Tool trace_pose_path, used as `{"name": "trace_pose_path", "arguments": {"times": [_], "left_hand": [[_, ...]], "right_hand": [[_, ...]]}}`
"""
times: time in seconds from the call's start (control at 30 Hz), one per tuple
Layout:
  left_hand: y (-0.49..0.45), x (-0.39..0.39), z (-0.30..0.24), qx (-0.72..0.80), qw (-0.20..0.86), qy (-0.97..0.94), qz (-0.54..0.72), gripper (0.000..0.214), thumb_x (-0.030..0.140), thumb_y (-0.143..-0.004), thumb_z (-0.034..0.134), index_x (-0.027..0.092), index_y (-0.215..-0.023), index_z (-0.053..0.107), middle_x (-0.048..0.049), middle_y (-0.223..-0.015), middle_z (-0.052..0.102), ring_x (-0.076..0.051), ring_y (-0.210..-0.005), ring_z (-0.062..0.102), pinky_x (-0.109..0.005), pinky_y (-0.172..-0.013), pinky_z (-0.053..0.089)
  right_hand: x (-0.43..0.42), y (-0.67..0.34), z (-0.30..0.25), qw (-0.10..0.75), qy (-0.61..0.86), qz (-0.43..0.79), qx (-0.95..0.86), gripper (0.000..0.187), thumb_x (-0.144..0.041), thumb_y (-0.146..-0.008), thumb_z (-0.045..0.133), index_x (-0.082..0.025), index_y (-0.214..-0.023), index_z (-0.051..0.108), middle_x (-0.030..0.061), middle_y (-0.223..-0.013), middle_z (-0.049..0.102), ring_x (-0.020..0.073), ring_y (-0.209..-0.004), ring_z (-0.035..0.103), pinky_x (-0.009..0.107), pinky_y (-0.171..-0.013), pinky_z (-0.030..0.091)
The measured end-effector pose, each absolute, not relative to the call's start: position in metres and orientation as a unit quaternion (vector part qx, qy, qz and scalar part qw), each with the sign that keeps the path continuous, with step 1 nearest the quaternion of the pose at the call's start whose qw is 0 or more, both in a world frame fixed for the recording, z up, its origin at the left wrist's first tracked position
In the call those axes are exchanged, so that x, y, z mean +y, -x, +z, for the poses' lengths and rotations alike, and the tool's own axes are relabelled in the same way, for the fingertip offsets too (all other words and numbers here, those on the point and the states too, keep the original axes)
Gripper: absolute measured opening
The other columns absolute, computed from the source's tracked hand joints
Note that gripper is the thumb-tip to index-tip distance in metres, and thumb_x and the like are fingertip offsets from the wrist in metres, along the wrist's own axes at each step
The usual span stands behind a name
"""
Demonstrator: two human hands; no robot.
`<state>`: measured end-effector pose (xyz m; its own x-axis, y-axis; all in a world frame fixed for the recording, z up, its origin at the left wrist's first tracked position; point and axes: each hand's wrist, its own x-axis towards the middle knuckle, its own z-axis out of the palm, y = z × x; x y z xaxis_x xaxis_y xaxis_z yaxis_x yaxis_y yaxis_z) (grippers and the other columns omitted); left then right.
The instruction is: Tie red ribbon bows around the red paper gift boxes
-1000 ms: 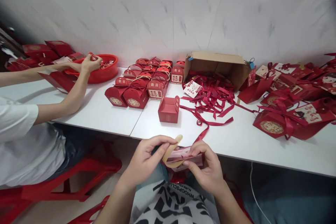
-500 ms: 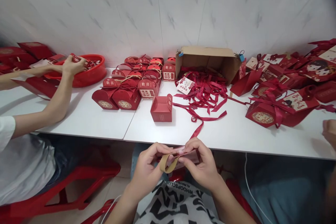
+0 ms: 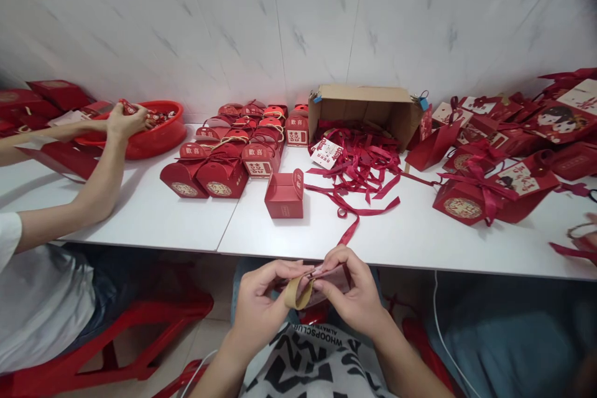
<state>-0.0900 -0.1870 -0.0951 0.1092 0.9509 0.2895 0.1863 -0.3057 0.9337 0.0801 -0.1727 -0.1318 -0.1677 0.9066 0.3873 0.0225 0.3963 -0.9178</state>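
Note:
Just below the table edge, my left hand (image 3: 261, 301) and my right hand (image 3: 355, 291) are both closed on a partly hidden paper gift box (image 3: 338, 278), reddish with a pale pink side. A wide tan strap (image 3: 293, 296) on it bends into a loop by my left thumb. My right thumb and fingers pinch its other side. On the table ahead stands a small red gift box (image 3: 285, 201) with its top open. Dark red ribbons (image 3: 368, 168) spill from a cardboard box (image 3: 364, 94), one trailing to the table edge above my right hand.
Several closed red gift boxes (image 3: 221, 171) stand in rows left of centre. A co-worker's hand (image 3: 125, 122) holds small red pieces over a red basin (image 3: 156, 142). Ribboned gift boxes (image 3: 466, 199) crowd the right side. Another person's hand (image 3: 593, 233) shows at the right edge.
My hands keep almost the same hold, with the strap loop slightly turned. At the right edge, the other person's hand has shifted and a reddish piece with a ribbon now shows beside it.

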Motion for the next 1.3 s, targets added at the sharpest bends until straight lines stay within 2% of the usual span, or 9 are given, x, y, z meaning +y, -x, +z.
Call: {"name": "trace_pose_path", "arguments": {"times": [0.13, 0.27, 0.37, 0.6, 0.8, 0.93, 1.13, 1.3], "left_hand": [[0.093, -0.184, -0.094, 0.397, 0.316, -0.706, 0.493, 0.018, 0.004, -0.071, 0.069, 0.018, -0.082, 0.069, -0.0049, -0.084, 0.073, -0.017, -0.079, 0.070, -0.028, -0.071, 0.060], [0.097, -0.181, -0.091, 0.337, 0.271, -0.764, 0.479, 0.024, 0.000, -0.072, 0.066, 0.018, -0.088, 0.069, -0.0059, -0.087, 0.074, -0.019, -0.086, 0.070, -0.035, -0.082, 0.059], [0.099, -0.180, -0.090, 0.301, 0.241, -0.791, 0.475, 0.025, 0.001, -0.073, 0.065, 0.017, -0.092, 0.067, -0.0064, -0.086, 0.074, -0.021, -0.087, 0.070, -0.037, -0.084, 0.058], [0.100, -0.179, -0.085, 0.269, 0.259, -0.793, 0.482, 0.018, 0.003, -0.074, 0.064, 0.015, -0.088, 0.066, -0.0055, -0.078, 0.073, -0.018, -0.078, 0.071, -0.033, -0.081, 0.059], [0.102, -0.182, -0.086, 0.285, 0.295, -0.790, 0.456, 0.020, 0.004, -0.077, 0.062, 0.018, -0.090, 0.066, -0.0057, -0.081, 0.074, -0.020, -0.083, 0.071, -0.037, -0.084, 0.057], [0.104, -0.184, -0.086, 0.275, 0.263, -0.810, 0.447, 0.028, 0.004, -0.077, 0.061, 0.019, -0.100, 0.065, -0.0079, -0.088, 0.073, -0.022, -0.089, 0.069, -0.039, -0.083, 0.056], [0.102, -0.188, -0.088, 0.296, 0.219, -0.820, 0.438, 0.038, -0.002, -0.076, 0.054, 0.019, -0.107, 0.063, -0.0077, -0.091, 0.072, -0.019, -0.087, 0.067, -0.032, -0.078, 0.056], [0.103, -0.186, -0.089, 0.270, 0.265, -0.820, 0.429, 0.033, -0.001, -0.076, 0.057, 0.018, -0.103, 0.064, -0.0087, -0.091, 0.071, -0.020, -0.088, 0.067, -0.034, -0.080, 0.056]], "right_hand": [[-0.173, -0.080, -0.131, 0.538, 0.363, 0.414, -0.638, 0.020, -0.013, -0.077, 0.066, -0.023, -0.086, 0.050, -0.0015, -0.081, 0.054, 0.0136, -0.072, 0.054, 0.026, -0.066, 0.043], [-0.174, -0.080, -0.131, 0.534, 0.356, 0.427, -0.637, 0.021, -0.013, -0.077, 0.066, -0.023, -0.086, 0.050, -0.0011, -0.081, 0.054, 0.0141, -0.073, 0.055, 0.027, -0.067, 0.043], [-0.175, -0.080, -0.132, 0.526, 0.347, 0.444, -0.636, 0.021, -0.013, -0.077, 0.066, -0.023, -0.086, 0.050, -0.0012, -0.081, 0.054, 0.0138, -0.072, 0.055, 0.027, -0.066, 0.044], [-0.175, -0.082, -0.132, 0.547, 0.314, 0.413, -0.657, 0.023, -0.010, -0.076, 0.066, -0.023, -0.085, 0.049, -0.0014, -0.081, 0.053, 0.0126, -0.073, 0.053, 0.025, -0.066, 0.043], [-0.176, -0.083, -0.130, 0.529, 0.308, 0.443, -0.655, 0.021, -0.014, -0.077, 0.066, -0.022, -0.086, 0.049, -0.0001, -0.082, 0.053, 0.0138, -0.072, 0.054, 0.027, -0.065, 0.044], [-0.176, -0.084, -0.127, 0.526, 0.317, 0.389, -0.687, 0.019, -0.013, -0.078, 0.064, -0.023, -0.085, 0.049, 0.0003, -0.080, 0.056, 0.0155, -0.073, 0.055, 0.029, -0.067, 0.044], [-0.175, -0.084, -0.122, 0.510, 0.327, 0.296, -0.739, 0.020, -0.010, -0.079, 0.062, -0.023, -0.085, 0.049, -0.0003, -0.077, 0.058, 0.0167, -0.073, 0.054, 0.032, -0.068, 0.041], [-0.175, -0.086, -0.123, 0.508, 0.326, 0.337, -0.722, 0.020, -0.009, -0.077, 0.060, -0.023, -0.085, 0.049, 0.0003, -0.079, 0.057, 0.0161, -0.073, 0.053, 0.031, -0.068, 0.042]]}}
